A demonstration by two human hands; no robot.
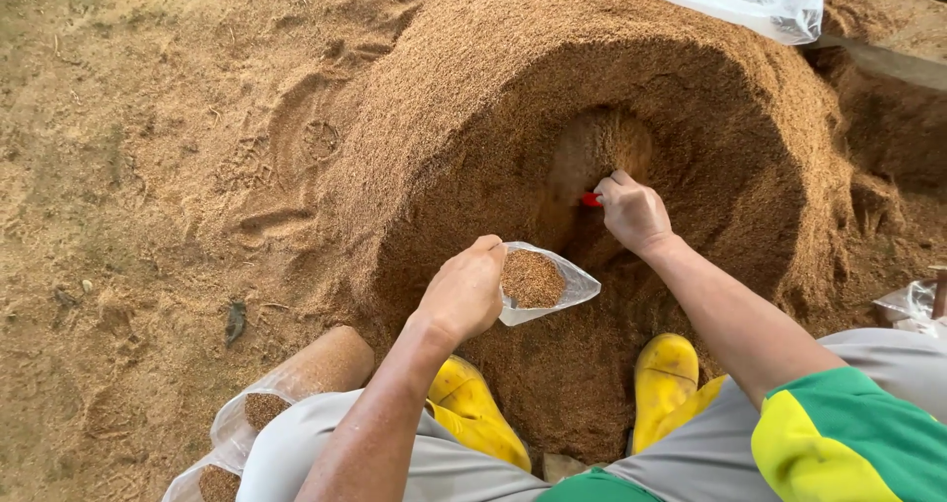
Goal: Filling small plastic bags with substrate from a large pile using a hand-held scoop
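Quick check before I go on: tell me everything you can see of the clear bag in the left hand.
The clear bag is a small, thin pouch of see-through plastic, partly filled with brown, grainy sawdust-like material. The left hand grips it at the mouth, holding it open and tilted toward the hollow dug in the big sawdust heap. Its loose end points right and hangs free, crinkled. It sits in the air above the heap's lower slope, apart from the right hand. Nothing but the left hand's fingers touches it.

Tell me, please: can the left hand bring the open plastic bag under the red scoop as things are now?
Probably yes. The left hand holds the plastic bag open just beside the right hand with the red scoop; nothing lies between them.
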